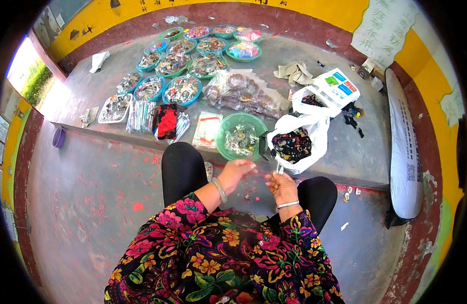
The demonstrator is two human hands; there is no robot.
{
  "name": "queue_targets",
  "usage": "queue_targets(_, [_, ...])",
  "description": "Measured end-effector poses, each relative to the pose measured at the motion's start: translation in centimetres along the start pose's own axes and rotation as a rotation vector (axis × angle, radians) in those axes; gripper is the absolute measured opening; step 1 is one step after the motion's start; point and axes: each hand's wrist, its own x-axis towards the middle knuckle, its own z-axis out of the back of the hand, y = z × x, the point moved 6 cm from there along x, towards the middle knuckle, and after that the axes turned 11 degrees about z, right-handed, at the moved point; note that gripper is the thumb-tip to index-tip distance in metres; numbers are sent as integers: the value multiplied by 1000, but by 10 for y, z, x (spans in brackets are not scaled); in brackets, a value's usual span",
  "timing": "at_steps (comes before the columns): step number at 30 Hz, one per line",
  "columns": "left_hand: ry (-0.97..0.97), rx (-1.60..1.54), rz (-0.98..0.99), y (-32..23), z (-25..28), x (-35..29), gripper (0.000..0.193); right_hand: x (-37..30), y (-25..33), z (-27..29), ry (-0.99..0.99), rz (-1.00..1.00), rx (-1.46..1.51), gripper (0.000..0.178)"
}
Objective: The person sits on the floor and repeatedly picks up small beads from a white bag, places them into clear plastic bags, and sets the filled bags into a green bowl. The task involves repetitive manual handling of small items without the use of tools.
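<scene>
Left hand (236, 173) loose, right hand (283, 188) pinching pale piece (279, 169); green basin (223, 133), white bag (320, 133) ahead.

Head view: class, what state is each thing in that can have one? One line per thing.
Left hand: fingers extended, no object visible in it.
Right hand: pinching a small pale piece.
Green bowl: uncovered, holding small packets.
Front white bag: open, dark bits inside.
White tub: uncovered, full.
Beige cloth: crumpled.
</scene>
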Motion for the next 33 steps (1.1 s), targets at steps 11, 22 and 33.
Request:
queue_targets(11, [64,1348,-424,-21,-18,-27,18,-11,15,-22,308,683,-1136,33])
queue_targets(22, [129,485,-107,-19,-7,-12,9,-10,11,-23,281,361,-579,10])
queue_targets(33, [182,279,-50,-14,-10,-9,12,-9,13,-19,170,366,-452,6])
